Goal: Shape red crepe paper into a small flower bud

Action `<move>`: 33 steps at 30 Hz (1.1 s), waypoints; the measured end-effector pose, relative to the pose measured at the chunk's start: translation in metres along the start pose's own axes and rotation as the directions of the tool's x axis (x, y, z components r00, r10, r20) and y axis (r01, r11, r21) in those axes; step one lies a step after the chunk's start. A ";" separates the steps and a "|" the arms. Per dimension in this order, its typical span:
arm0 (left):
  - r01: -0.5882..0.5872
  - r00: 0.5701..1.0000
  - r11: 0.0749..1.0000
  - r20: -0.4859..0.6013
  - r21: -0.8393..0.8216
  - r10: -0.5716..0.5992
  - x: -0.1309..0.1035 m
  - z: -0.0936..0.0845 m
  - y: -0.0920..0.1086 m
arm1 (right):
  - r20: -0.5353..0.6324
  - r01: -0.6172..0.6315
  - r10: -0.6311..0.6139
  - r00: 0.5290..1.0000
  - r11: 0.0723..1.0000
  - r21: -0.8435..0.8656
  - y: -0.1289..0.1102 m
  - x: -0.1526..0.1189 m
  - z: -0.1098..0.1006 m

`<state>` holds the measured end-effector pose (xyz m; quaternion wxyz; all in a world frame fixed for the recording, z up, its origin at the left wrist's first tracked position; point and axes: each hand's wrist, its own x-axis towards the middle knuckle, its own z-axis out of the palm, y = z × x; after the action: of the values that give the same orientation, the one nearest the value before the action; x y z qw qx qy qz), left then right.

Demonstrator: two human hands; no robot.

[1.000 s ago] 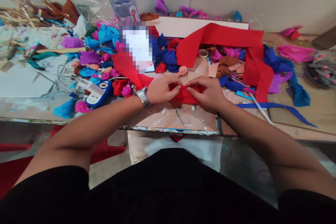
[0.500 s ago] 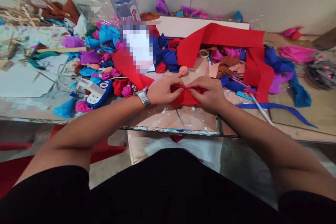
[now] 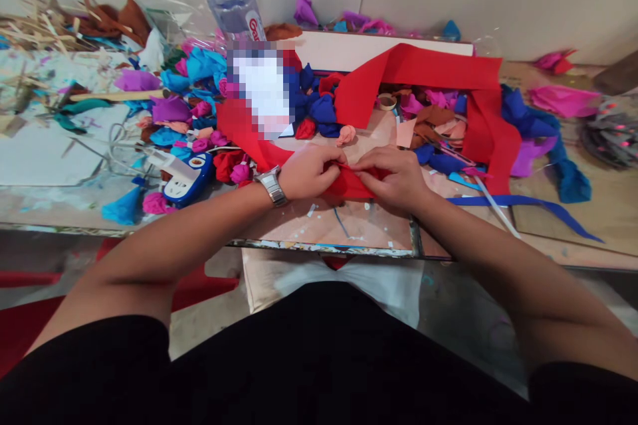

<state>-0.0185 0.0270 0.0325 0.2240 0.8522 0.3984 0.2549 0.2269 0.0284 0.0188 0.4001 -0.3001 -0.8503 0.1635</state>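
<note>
My left hand (image 3: 312,172), with a silver watch (image 3: 272,186) at the wrist, pinches the edge of a red crepe paper strip (image 3: 350,186) above the front of the table. Close beside it, my right hand (image 3: 393,176) grips the same strip between thumb and fingers. The strip hangs below both hands, and part of it runs left behind my left wrist. A peach paper rosette (image 3: 345,135) lies just beyond the hands. Behind my right hand, a long red paper strip (image 3: 438,68) bends across the pile.
A bottle (image 3: 234,6) stands at the back, near a blurred phone (image 3: 264,93). Left are a blue and white power strip (image 3: 188,178), coloured paper flowers (image 3: 172,109) and wooden sticks (image 3: 44,26). A blue ribbon (image 3: 538,202) and brown cardboard (image 3: 573,219) lie right.
My fingertips have shifted slightly along the red strip, with the left fingers curling further over it. The strip's left part has moved a little to the right.
</note>
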 end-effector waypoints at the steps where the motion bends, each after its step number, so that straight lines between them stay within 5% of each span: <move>1: -0.002 1.000 1.000 0.004 0.001 0.002 0.000 0.000 0.000 | -0.003 0.006 -0.006 1.000 1.000 0.002 0.000 0.000 0.000; 14: -0.005 1.000 1.000 -0.030 -0.026 0.004 0.000 0.001 0.002 | 0.017 -0.053 0.054 0.998 0.998 -0.039 0.000 -0.002 -0.001; 33: 0.016 0.999 0.997 -0.038 0.073 -0.013 -0.001 -0.002 0.007 | -0.098 0.052 -0.054 0.994 0.998 -0.025 0.004 -0.002 0.003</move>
<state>-0.0164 0.0228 0.0378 0.1869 0.8519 0.4178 0.2545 0.2272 0.0303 0.0142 0.4426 -0.2898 -0.8389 0.1281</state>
